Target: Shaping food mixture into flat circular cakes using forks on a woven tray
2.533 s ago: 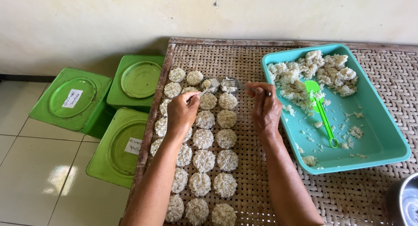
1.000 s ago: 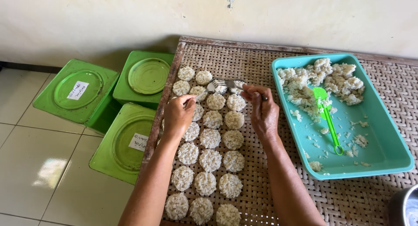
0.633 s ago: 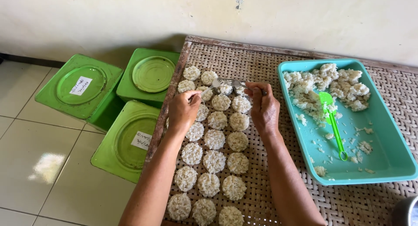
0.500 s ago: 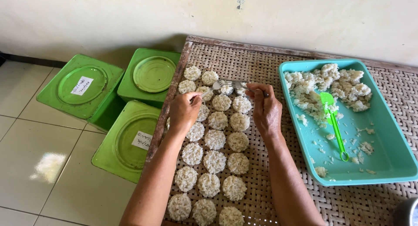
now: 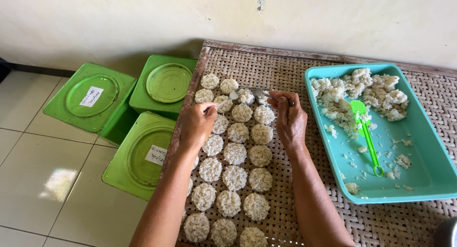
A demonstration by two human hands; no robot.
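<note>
Both hands crept up the mat (image 5: 285, 66) toward the far end of the rows. The left hand (image 5: 196, 124), which had rested lower beside the cakes (image 5: 235, 153), rose level with the second row, its utensil (image 5: 227, 99) tip coming to a cake near the top. The right hand (image 5: 289, 119) shifted slightly left and up, the fork (image 5: 254, 91) it held reaching toward the same spot, so the two metal tips drew close together.
</note>
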